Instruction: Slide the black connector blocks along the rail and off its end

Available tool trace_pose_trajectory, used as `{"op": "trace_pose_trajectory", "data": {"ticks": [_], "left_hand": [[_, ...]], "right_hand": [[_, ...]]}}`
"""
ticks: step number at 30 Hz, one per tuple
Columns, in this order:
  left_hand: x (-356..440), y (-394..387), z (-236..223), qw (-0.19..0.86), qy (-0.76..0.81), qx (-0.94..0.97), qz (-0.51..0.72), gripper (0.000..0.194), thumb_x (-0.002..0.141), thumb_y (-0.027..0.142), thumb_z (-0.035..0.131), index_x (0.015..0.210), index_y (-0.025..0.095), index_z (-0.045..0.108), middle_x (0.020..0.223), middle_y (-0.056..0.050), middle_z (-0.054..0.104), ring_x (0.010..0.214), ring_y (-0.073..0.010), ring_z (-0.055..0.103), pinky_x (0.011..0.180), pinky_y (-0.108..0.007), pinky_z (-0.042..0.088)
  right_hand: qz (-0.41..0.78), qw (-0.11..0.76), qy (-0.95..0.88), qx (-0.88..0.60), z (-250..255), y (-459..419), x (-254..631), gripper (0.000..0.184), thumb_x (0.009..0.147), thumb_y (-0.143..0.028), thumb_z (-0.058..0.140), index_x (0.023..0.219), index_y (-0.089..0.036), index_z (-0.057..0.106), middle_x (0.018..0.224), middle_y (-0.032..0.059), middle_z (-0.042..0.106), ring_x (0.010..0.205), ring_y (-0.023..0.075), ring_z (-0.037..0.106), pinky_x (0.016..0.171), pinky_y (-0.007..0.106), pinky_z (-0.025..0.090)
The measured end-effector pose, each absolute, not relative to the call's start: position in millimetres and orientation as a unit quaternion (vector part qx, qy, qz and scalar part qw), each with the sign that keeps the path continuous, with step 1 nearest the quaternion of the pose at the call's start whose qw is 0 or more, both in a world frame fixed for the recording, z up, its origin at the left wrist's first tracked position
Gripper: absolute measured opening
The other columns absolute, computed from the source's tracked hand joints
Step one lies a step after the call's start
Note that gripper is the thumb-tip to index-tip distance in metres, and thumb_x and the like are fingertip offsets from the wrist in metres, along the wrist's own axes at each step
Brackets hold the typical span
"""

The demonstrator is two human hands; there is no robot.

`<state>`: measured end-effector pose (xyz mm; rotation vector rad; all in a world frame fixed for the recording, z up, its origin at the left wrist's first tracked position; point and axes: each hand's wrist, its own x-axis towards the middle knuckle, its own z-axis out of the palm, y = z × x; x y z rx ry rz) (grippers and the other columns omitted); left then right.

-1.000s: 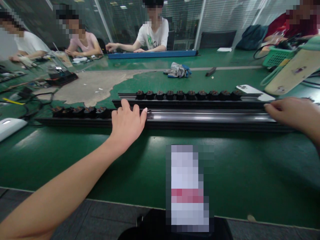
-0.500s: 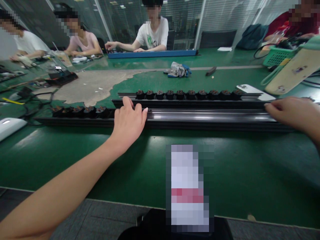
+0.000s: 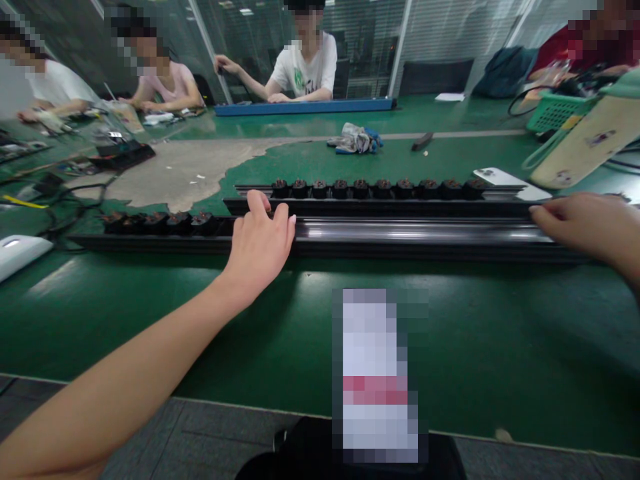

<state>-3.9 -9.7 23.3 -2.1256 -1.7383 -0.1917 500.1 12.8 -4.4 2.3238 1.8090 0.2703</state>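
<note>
A long black metal channel (image 3: 400, 252) with a shiny inside lies across the table before me. Several black socket modules (image 3: 201, 222) with copper contacts sit in its left part. My left hand (image 3: 263, 237) is over the channel, right of these modules, with fingers bent down into it; a small brownish bit shows between the fingers, but what they hold is mostly hidden. At the channel's right end, my right hand (image 3: 587, 223) has its fingers closed on the edge. Just behind lies a second black channel (image 3: 400, 208) bearing a row of similar socket modules (image 3: 361, 189).
A white phone (image 3: 507, 183) and a cream bottle (image 3: 583, 147) stand right of the rear channel. Farther back lie crumpled gloves (image 3: 355, 139) and a green basket (image 3: 557, 112). A white device (image 3: 23, 252) and cables are at left. Several people sit across the green table (image 3: 475, 333).
My left hand has shifted slightly to the right along the channel, and its fingers have bent a little more. My right hand stays put. A person opposite has raised a hand.
</note>
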Motion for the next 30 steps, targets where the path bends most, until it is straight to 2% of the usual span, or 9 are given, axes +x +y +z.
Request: {"op": "trace_pose_trajectory", "data": {"ticks": [10,17,30], "left_hand": [[-3.3,-9.5,23.6,0.184,-0.612,-0.763,-0.095,0.042,0.107,0.038,0.029,0.129,0.014,0.056,0.13,-0.024,0.047,0.087,-0.031,0.071,0.074,-0.044,0.054],[-3.3,-9.6,21.8,0.189,-0.589,-0.778,-0.111,0.041,0.107,0.034,0.029,0.129,0.013,0.057,0.13,-0.024,0.049,0.088,-0.0311,0.069,0.074,-0.045,0.055],[0.8,-11.8,22.2,0.168,-0.581,-0.79,-0.103,0.046,0.108,0.041,0.026,0.13,0.014,0.056,0.132,-0.024,0.047,0.099,-0.0327,0.067,0.077,-0.043,0.053]], "right_hand": [[0.103,0.081,0.622,0.772,-8.2,15.1,506.4,0.05,0.091,-0.053,0.022,0.078,-0.021,0.058,0.079,0.0133,0.059,0.072,0.0246,0.051,0.066,0.036,0.037],[0.092,0.084,0.618,0.776,-4.9,13.5,502.3,0.049,0.091,-0.053,0.022,0.076,-0.021,0.056,0.079,0.0127,0.057,0.071,0.023,0.047,0.066,0.035,0.036],[0.077,0.08,0.609,0.785,-6.4,15.7,503.1,0.051,0.089,-0.057,0.021,0.079,-0.022,0.057,0.08,0.0126,0.056,0.072,0.024,0.047,0.067,0.036,0.036]]}}
